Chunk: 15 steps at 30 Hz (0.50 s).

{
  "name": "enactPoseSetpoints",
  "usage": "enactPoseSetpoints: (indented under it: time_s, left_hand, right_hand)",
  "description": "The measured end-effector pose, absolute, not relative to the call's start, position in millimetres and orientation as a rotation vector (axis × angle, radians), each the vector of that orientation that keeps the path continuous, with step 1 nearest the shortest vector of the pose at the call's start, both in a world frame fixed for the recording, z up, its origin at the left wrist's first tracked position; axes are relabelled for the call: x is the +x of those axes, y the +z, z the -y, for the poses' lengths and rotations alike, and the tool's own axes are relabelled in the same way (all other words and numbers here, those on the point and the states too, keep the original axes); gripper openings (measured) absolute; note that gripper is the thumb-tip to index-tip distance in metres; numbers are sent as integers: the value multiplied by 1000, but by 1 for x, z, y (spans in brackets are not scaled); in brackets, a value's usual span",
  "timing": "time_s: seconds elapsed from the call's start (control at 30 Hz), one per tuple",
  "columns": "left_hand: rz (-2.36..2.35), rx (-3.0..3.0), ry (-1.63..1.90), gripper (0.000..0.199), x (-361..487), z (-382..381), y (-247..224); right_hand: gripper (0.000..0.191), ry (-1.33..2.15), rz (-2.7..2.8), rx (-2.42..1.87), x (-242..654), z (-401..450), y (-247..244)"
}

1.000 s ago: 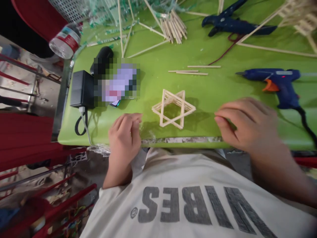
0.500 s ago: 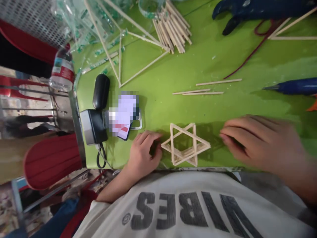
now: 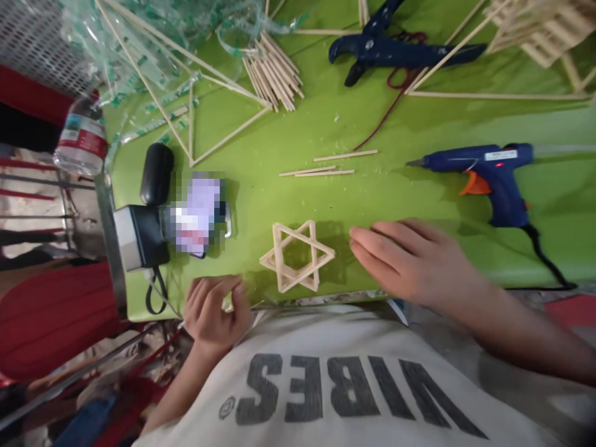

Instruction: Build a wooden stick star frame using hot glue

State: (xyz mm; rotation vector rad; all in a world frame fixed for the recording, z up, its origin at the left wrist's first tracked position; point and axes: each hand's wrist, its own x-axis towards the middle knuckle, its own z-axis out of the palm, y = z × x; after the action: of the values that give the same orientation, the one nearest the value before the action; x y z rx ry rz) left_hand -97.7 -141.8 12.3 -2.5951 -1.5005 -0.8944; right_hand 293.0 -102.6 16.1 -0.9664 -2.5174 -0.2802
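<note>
A six-pointed star frame point(image 3: 278, 257) built of thin wooden sticks stands on the green table near its front edge. To its left, at the table edge, my left hand point(image 3: 216, 310) is curled with thumb and index finger brought close together; nothing shows in it. My right hand point(image 3: 414, 261) rests palm down just right of the star, fingers stretched out and holding nothing. Neither hand touches the star. Beyond it lie a few loose sticks point(image 3: 346, 155). A blue hot glue gun point(image 3: 482, 158) with an orange trigger lies on its side past my right hand.
At the back are a bundle of sticks point(image 3: 272, 71), a large stick frame point(image 3: 230, 133), crumpled plastic wrap point(image 3: 153, 43) and a dark blue cutter point(image 3: 372, 51). More stick frames point(image 3: 498, 96) stand far right. A phone point(image 3: 202, 198), black case point(image 3: 157, 174) and charger point(image 3: 144, 237) sit left.
The view has swung right, showing the whole glue gun. My left hand has drawn back from the star toward the table edge. My right hand's fingers have straightened.
</note>
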Motion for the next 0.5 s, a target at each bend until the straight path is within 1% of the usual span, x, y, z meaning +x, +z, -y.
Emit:
enactPoseSetpoints:
  time_s: [0.07,0.1,0.17,0.23,0.37,0.5]
  left_hand:
    - [1664,-2398,-774,23,-100,164,-1]
    - [1751,-2276,-722,18,-101,173,-9]
    - [1738,-2147,-784,15,-102,185,-24]
    - [1763,-2148,-818,19,-103,189,-33]
    - [1820,-2118,-862,20,-101,187,-37]
    - [1894,-2069,-900,20,-90,180,-26]
  right_hand:
    - [2,-118,2451,-1003,294,109,15]
    - [6,-7,2406,-1005,295,112,14]
    - [17,210,2368,-1000,300,115,12]
    - [20,321,2383,-1005,308,116,10]
    - [19,352,2419,-932,323,115,7]
    - [17,247,2491,-806,319,121,1]
